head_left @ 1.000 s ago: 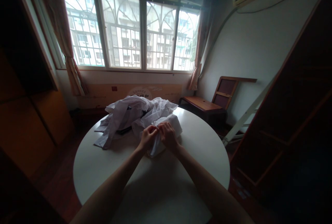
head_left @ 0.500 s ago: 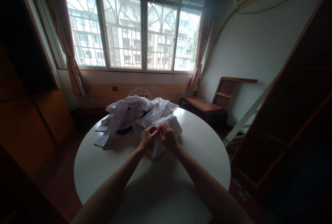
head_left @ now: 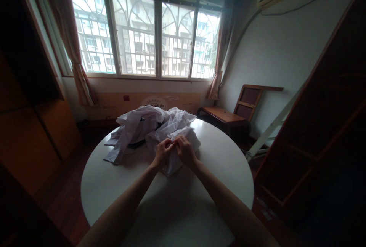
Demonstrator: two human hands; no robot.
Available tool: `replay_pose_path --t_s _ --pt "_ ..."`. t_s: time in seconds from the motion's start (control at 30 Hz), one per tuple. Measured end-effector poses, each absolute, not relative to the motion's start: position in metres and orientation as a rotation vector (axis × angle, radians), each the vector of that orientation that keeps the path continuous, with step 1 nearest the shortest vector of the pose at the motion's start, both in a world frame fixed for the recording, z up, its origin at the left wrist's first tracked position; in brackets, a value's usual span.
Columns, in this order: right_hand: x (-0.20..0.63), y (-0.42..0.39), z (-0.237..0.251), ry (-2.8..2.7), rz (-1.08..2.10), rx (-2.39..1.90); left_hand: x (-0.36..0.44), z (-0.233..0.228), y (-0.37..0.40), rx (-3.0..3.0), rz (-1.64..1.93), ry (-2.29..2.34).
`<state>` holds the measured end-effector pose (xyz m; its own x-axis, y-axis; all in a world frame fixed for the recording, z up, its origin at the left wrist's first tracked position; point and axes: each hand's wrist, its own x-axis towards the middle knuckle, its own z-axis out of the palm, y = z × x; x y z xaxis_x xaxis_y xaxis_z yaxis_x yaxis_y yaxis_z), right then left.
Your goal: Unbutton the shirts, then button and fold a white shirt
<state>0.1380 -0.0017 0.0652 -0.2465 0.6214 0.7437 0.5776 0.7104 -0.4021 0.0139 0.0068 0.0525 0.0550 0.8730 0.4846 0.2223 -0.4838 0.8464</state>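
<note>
A heap of thin white cloth, apparently shirts [head_left: 135, 125], lies crumpled on the far half of the round white table [head_left: 111, 190]. At the near right of the heap, both hands pinch one white garment [head_left: 174, 163] with the fingertips close together. My left hand [head_left: 162, 152] is closed on it from the left; my right hand [head_left: 185, 149] is closed on it from the right, its fingers bent over the fabric. What exactly sits between the fingertips is too small to make out. Part of the garment hangs down between the wrists onto the tabletop. Dark patches show among the folds.
Beyond the table a long cardboard box [head_left: 111, 104] stands under the barred window [head_left: 134, 37]. To the right are a low wooden bench [head_left: 221, 114] and a white folding ladder [head_left: 268, 132]. A large dark wooden panel [head_left: 311, 136] leans at the far right.
Both hands stay at the same spot on the garment, with only a very slight shift of the fingers. The heap looks the same.
</note>
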Motion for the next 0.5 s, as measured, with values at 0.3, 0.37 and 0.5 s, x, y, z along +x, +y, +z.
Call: replay_pose_path --t_s 0.3,0.37,0.5 --pt "0.1398 -0.0017 0.0641 -1.877 0.151 -0.948 0.0134 0.0522 0.0062 1.771 1.455 1.105" --pt "0.1404 -0.0010 0.0635 -1.833 0.183 -0.962 0.0138 0.0511 0.0069 1.773 1.458 1.110" --pt "0.1416 0.0023 0.0626 -1.728 0.266 -1.008 0.0146 0.0488 0.0087 1.799 1.485 1.098"
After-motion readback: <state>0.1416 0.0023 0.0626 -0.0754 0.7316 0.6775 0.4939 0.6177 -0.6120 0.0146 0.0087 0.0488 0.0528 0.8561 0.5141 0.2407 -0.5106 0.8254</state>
